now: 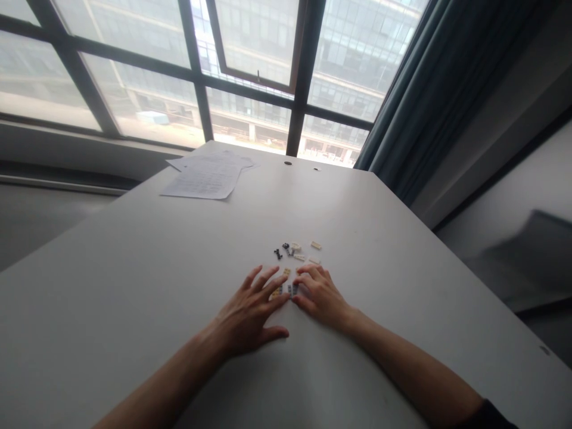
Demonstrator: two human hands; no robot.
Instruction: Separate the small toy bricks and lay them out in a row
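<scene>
My left hand (250, 310) lies flat on the white table (134, 286), fingers spread, its fingertips resting on small yellow and grey building-brick pieces (279, 291). My right hand (318, 295) lies beside it, fingers curled over more small pieces at its fingertips; whether it grips any is hidden. Just beyond both hands lies a loose cluster of tiny parts: black ones (281, 250), pale cream ones (298, 255) and one cream plate (316, 245) slightly apart to the right.
Printed paper sheets (203, 176) lie at the far left of the table near the window. Two small dark holes (288, 162) mark the far edge. A dark curtain (429, 101) hangs at the right; the table's right edge drops to a floor.
</scene>
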